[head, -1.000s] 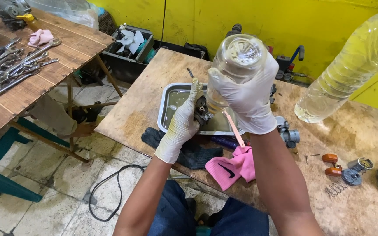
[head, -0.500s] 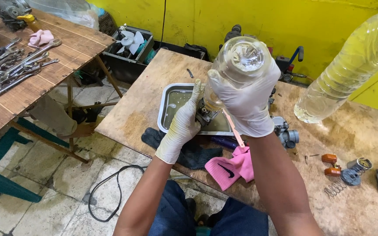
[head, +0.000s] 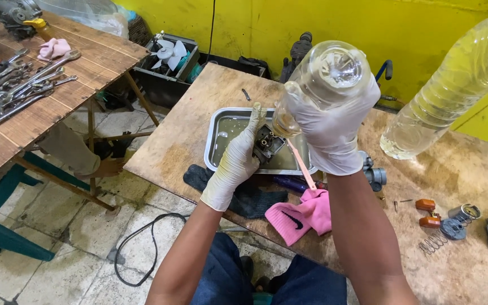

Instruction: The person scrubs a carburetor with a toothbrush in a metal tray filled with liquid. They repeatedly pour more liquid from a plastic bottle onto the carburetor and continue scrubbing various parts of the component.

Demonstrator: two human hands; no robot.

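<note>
The right hand (head: 334, 133), in a white glove, grips a clear plastic bottle (head: 326, 79) tipped neck-down. The gloved left hand (head: 238, 161) is closed around a small metal engine part (head: 268, 144), held just under the bottle's mouth and above a steel tray (head: 221, 133) of murky liquid on the wooden table (head: 170, 152). A pink cloth (head: 303, 214) lies at the near edge, a dark rag (head: 249, 197) left of it.
</note>
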